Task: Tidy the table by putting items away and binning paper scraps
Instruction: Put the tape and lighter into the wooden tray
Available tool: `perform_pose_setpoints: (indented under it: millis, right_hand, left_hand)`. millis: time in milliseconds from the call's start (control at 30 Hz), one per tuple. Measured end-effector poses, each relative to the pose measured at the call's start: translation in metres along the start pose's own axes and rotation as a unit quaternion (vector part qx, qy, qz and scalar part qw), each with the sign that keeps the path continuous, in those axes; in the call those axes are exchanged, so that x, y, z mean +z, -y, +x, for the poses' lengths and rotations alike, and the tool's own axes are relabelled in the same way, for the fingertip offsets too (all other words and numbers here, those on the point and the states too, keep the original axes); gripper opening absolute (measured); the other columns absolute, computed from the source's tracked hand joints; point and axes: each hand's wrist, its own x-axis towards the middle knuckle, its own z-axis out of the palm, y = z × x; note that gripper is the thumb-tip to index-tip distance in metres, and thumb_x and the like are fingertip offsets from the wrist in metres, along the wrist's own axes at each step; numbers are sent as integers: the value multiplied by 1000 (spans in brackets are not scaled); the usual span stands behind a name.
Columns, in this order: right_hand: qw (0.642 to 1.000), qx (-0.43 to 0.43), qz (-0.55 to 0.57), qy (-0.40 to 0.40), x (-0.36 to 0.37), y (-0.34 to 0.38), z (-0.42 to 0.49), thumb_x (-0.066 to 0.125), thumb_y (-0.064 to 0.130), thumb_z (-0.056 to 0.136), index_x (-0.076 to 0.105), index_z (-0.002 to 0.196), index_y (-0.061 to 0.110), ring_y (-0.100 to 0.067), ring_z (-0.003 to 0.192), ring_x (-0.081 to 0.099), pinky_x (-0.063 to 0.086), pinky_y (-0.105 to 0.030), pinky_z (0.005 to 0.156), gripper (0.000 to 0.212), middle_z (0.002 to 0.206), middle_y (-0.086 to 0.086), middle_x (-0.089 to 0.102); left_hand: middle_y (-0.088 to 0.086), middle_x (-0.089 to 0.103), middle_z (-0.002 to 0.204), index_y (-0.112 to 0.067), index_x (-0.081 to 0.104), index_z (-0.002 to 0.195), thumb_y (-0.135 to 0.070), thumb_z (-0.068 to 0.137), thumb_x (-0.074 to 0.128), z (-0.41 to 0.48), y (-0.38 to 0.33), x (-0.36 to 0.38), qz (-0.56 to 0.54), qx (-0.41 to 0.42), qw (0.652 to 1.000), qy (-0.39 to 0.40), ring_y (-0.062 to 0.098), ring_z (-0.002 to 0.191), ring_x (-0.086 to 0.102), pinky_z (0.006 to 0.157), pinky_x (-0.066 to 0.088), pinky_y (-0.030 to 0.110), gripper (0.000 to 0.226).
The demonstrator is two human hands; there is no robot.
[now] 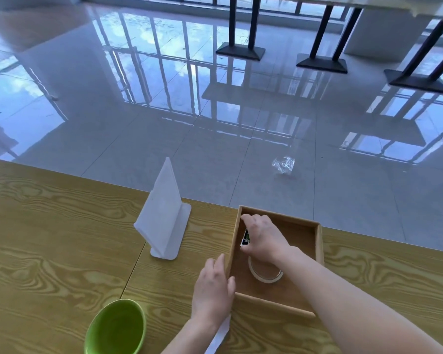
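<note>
Wood table, right hand pinching card, perhaps, inside box, left hand flat alongside

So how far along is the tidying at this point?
Done: a tape roll lies in the wooden box. In hand: the right hand holds a small printed packet inside the box while the left hand rests against its wall. Left: a white paper strip lies on the table, not yet binned.

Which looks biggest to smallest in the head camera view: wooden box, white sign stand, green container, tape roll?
1. wooden box
2. white sign stand and green container: unranked, similar, and the container is nearer and cut off by the frame
3. tape roll, partly hidden
</note>
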Motion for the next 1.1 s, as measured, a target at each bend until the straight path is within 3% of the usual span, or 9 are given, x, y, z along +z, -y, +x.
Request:
perform_pose_setpoints:
  millis: [200,333,433,533,633,733,867,1100]
  right_hand:
    - [999,22,35,-15,12,1,11,66,21,72,51,112,20,-22,103,45,43,-30,92,44,107,0,54]
    - [998,12,62,-15,14,-3,6,71,24,70,46,129,19,-27,117,46,41,-31,100,64,125,-3,55]
    - [992,36,119,-35,12,-10,-8,79,37,71,33,147,17,-27,141,30,28,-35,115,91,152,-7,38]
    - [989,79,109,-59,12,-25,-31,77,56,70,26,151,18,-24,145,22,23,-36,118,103,156,-6,30]
    - [993,111,33,-18,20,-35,-57,68,74,63,20,153,21,-26,146,15,21,-39,118,114,159,-7,22]
    - [996,90,-6,-3,33,-35,-71,70,69,66,19,153,23,-25,144,17,25,-39,118,111,159,-3,22]
    - [995,89,-2,-45,33,-40,-64,72,51,74,25,151,20,-24,139,24,28,-35,116,95,154,-4,31]
    - [990,132,32,-45,19,-43,-35,76,49,74,24,151,18,-28,142,24,27,-38,116,98,156,-7,31]
  left_hand:
    - [-4,55,117,-21,42,142,-24,95,47,0,4,7,-18,-22,999,14,12,107,54,91,44,23,47]
    - [-3,56,113,-20,44,141,-22,95,47,3,6,9,-22,-17,999,17,12,103,55,88,44,24,46]
    - [-4,56,110,-21,45,140,-23,95,48,3,6,8,-30,-15,999,15,12,101,55,85,45,24,46]
    - [-5,55,106,-21,46,139,-23,94,48,1,7,9,-34,-11,999,10,12,97,55,83,45,24,45]
    - [-5,56,106,-21,46,140,-22,94,49,0,6,10,-36,-13,999,4,12,98,56,84,46,24,46]
    - [-4,56,105,-21,47,140,-21,94,49,1,6,11,-38,-21,999,5,12,97,56,83,47,25,46]
    - [-6,54,101,-21,48,139,-22,95,49,-1,6,8,-39,-20,999,11,10,94,55,81,45,22,45]
    - [-6,55,103,-21,48,138,-21,96,49,-1,7,8,-39,-9,999,12,10,95,55,82,46,22,42]
